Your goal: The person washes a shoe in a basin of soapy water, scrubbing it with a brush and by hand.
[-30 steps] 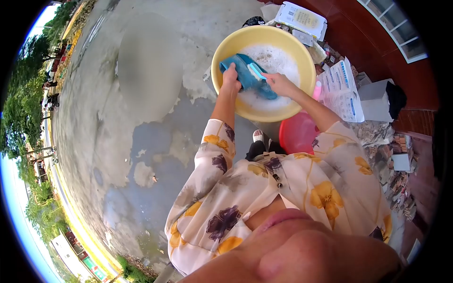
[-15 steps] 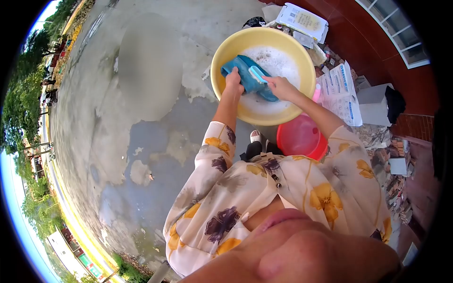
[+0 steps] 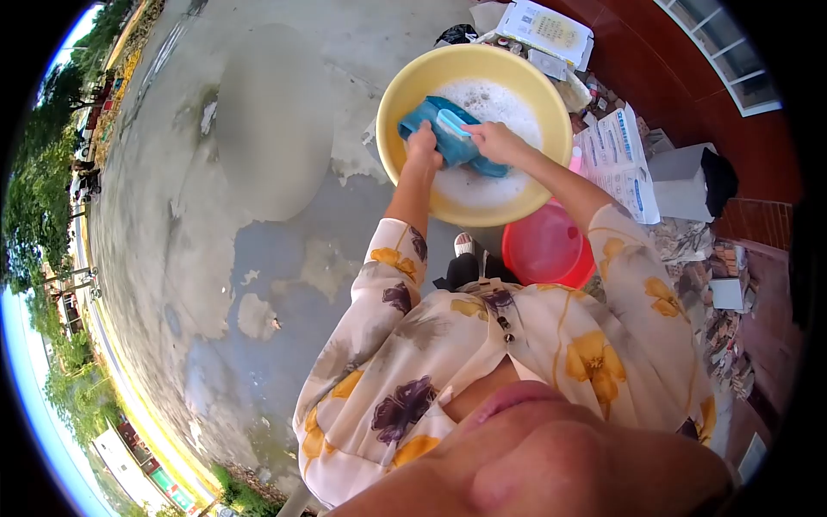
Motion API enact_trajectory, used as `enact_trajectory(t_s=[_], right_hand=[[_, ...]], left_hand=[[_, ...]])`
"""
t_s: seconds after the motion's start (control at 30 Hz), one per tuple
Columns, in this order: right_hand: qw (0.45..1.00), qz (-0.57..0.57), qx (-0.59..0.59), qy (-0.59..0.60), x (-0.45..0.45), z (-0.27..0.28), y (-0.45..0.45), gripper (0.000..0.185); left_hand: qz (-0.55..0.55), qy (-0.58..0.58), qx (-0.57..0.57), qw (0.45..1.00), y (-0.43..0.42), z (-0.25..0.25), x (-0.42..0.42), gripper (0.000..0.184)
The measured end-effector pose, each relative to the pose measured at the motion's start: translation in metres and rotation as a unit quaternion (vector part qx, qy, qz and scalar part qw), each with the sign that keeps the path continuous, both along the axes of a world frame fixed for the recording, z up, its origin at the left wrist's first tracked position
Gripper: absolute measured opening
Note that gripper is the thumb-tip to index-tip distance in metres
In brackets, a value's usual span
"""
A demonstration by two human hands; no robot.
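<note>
A wet blue cloth (image 3: 463,153) lies bunched over the left side of a large yellow basin (image 3: 398,90) with foamy white suds (image 3: 508,108). My left hand (image 3: 424,145) grips the cloth near its left edge. In my right hand (image 3: 498,142) is a light-blue scrub brush (image 3: 453,122), held by its handle with the fingers closed round it. The brush head rests on the upper part of the cloth, left of that hand. Folds hide some of my left fingers.
A red plastic basin (image 3: 551,246) stands below the yellow one. To the right are a printed cardboard sheet (image 3: 616,159), a grey box (image 3: 679,185) with black cloth (image 3: 718,183), and rubble along a red wall (image 3: 689,95). Wet concrete (image 3: 284,258) stretches left.
The brush has moved left and slightly up across the cloth, with my right hand following it. My left hand keeps its hold on the cloth.
</note>
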State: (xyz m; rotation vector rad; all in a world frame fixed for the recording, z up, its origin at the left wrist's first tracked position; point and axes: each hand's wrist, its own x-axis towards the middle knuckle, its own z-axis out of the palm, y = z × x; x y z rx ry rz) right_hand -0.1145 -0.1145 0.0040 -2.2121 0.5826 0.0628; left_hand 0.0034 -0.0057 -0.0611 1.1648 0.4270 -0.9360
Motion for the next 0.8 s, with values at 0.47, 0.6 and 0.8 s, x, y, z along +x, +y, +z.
enact_trajectory(t_s=[0.47, 0.6, 0.8], right_hand=[[0.995, 0.012, -0.092, -0.033, 0.010, -0.002, 0.004, 0.033], [0.996, 0.014, -0.084, -0.014, -0.012, -0.009, 0.002, 0.035], [0.997, 0.033, -0.069, 0.002, -0.049, 0.001, -0.009, 0.035]], left_hand=[[0.026, -0.045, 0.025, 0.998, -0.001, 0.005, -0.008, 0.044], [0.030, -0.064, 0.036, 0.997, 0.001, -0.004, 0.002, 0.043], [0.017, -0.049, 0.047, 0.998, -0.006, 0.016, -0.012, 0.045]])
